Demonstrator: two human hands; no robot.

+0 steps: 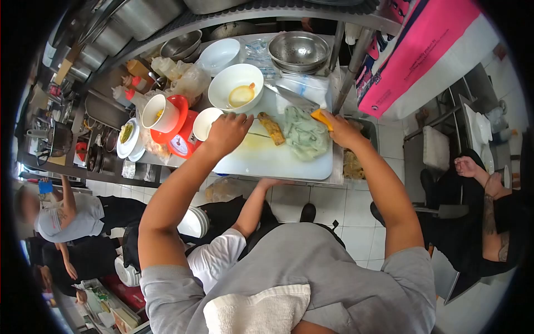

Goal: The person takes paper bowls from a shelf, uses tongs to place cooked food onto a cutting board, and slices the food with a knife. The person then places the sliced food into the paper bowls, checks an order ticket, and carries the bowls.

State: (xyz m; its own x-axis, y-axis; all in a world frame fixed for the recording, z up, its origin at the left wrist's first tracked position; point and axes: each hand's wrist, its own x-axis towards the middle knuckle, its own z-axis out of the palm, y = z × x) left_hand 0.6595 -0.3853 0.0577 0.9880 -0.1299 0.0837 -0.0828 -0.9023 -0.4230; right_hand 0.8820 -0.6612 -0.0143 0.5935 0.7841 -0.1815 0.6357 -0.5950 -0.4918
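Right hand [340,129]'s grasping an orange handle [321,119], probably a knife's. Left hand [229,133]'s by the small white bowl [205,123], can't tell its grip.

Grey shirt [278,250], short sleeves [409,273] ending above the elbows. White towel [256,309] (nubbly, hemmed edge) lying against it.

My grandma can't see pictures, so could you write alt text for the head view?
Over a white rectangular cutting board, a person's right hand grips the yellow-orange handle of what looks like a knife, while the left hand is beside a small round white bowl. On the board lie a lumpy yellow-brown piece and a crumpled pale green cloth.
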